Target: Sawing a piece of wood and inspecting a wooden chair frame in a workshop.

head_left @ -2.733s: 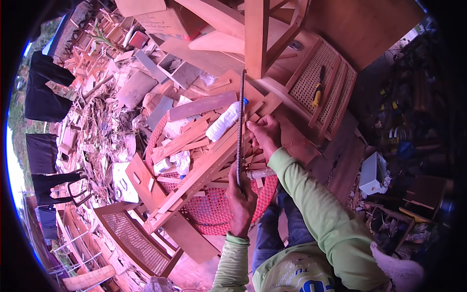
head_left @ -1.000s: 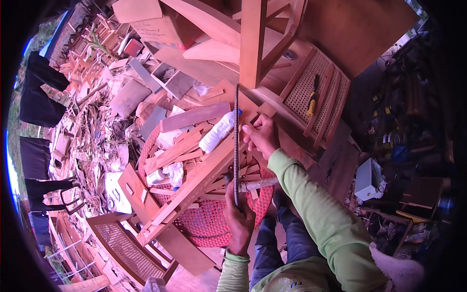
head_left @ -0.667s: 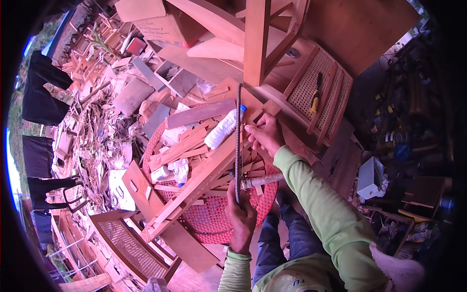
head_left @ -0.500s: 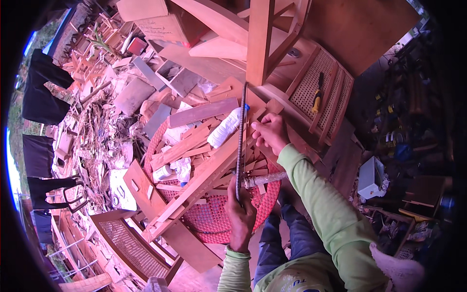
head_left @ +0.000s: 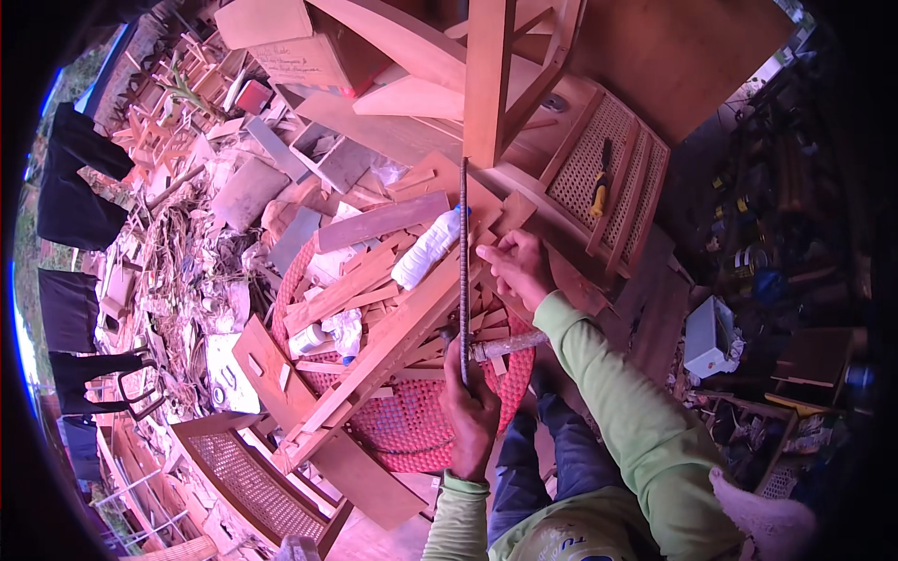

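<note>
A dark ribbed metal rod (head_left: 464, 252) stands nearly upright in front of me, its top by the lower end of a wooden leg (head_left: 484, 93). My left hand (head_left: 470, 411) is closed round its lower end. Beside that grip, a rough greyish round bar (head_left: 510, 345) sticks out to the right; whether it is joined to the rod I cannot tell. Right of the rod, apart from it, my right hand (head_left: 520, 266) has its fingers curled in toward the thumb. Anything between those fingertips is too small to make out.
Below lies a red woven round seat (head_left: 402, 432) heaped with wood offcuts, a long plank (head_left: 374, 369) and a white bottle (head_left: 426, 251). A yellow-handled screwdriver (head_left: 600, 194) rests on a cane panel (head_left: 629, 150). A cane-backed chair frame (head_left: 257, 481) is at lower left.
The view has shifted slightly, so most things sit a little further left. My right hand's fingers have changed their bend a little. My left hand keeps its grip on the rod.
</note>
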A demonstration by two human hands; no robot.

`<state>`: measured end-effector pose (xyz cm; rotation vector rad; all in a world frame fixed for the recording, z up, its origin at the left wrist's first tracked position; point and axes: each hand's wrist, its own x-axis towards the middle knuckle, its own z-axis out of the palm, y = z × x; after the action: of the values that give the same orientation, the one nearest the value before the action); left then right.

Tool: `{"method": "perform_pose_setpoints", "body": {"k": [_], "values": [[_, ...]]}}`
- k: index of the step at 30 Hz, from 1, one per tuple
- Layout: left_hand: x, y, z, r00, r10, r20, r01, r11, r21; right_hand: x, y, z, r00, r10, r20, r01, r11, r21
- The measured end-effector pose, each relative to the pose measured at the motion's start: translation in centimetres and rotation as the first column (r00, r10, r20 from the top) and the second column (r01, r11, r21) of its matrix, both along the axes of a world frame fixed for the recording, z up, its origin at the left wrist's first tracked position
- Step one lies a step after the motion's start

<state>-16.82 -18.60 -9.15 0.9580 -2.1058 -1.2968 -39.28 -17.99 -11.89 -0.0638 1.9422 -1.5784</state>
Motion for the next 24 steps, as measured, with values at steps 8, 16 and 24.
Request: {"method": "perform_pose_setpoints", "body": {"k": [8,16,24], "values": [[-0.6,0.5,-0.6,0.998,-0.016,-0.065,0.01,0.996,-0.093,1.5,-1.9,-0.1,0.936,-0.35,-0.025,0.336,0.915,-0.222],[0.1,-0.5,1.1,0.999,-0.019,-0.033,0.023,0.993,0.119,0.4,-1.3,-0.4,0.988,-0.155,-0.014,0.152,0.98,-0.131],[1.8,0.4,0.5,0.999,-0.037,0.003,0.037,0.998,0.058,0.1,-1.8,0.5,0.978,-0.205,-0.028,0.202,0.975,-0.096]]}}
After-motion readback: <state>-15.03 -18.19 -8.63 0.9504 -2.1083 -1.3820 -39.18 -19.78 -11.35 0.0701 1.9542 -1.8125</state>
